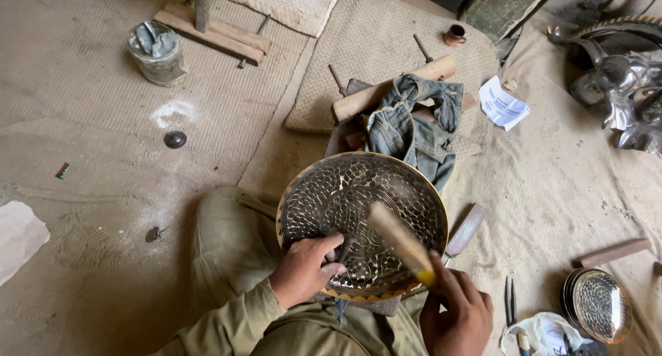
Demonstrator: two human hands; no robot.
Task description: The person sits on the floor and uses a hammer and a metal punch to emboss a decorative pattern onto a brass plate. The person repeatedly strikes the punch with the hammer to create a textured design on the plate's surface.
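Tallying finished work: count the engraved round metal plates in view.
2 visible: a large plate under both hands, and a small plate lower right, topping a stack that may hide more.

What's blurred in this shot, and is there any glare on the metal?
Head view: the pale wooden mallet handle in the right hand is motion-smeared; the left hand and the round engraved brass tray stay sharp. Bright glints fleck the tray's pattern, and the shiny silver vessels at far right show strong highlights. Lighting is soft, shadows faint.

Matted floor (103,190), tin (157,53), paper (503,104)
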